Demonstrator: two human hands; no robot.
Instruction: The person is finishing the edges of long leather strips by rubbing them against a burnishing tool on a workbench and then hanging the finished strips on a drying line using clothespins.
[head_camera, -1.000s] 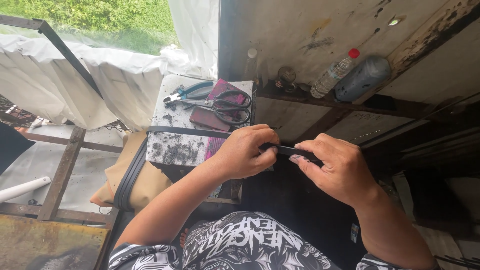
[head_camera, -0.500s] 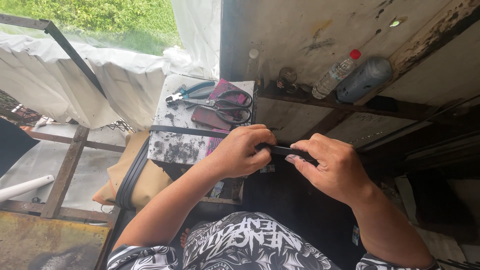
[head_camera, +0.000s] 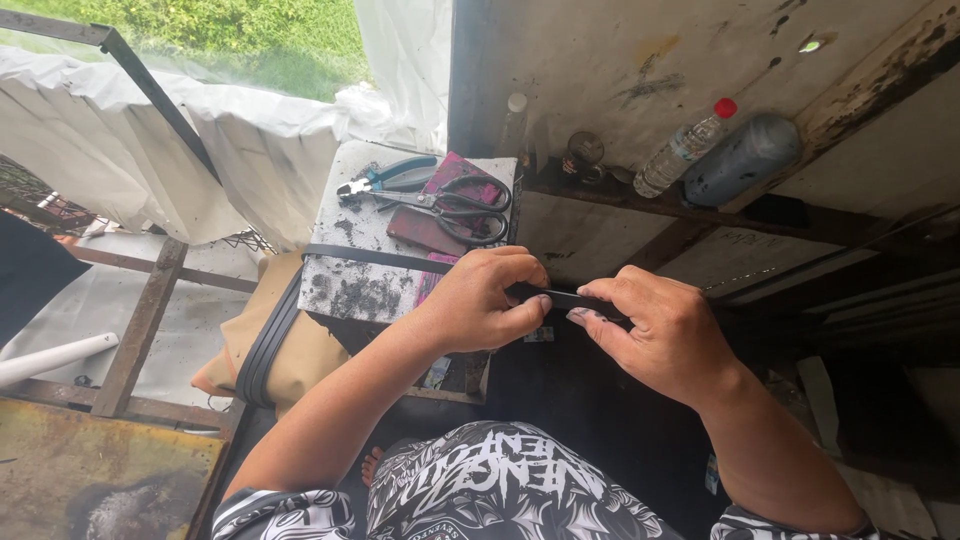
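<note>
My left hand and my right hand meet in front of me, both pinched on a narrow black strap. The strap runs left from my fingers across a small stained white table and drops over its left edge. Only a short black piece shows between my thumbs. Black-handled scissors and blue-handled pliers lie on the table beyond my left hand, beside a dark pink flat piece.
On a dark ledge along the wall lie a clear bottle with a red cap and a grey-blue bottle. A tan cushion with black straps over it sits at the left. White sheeting and a metal frame stand behind.
Both hands stay clasped on the strap with only slight finger shifts. The view has barely moved.
</note>
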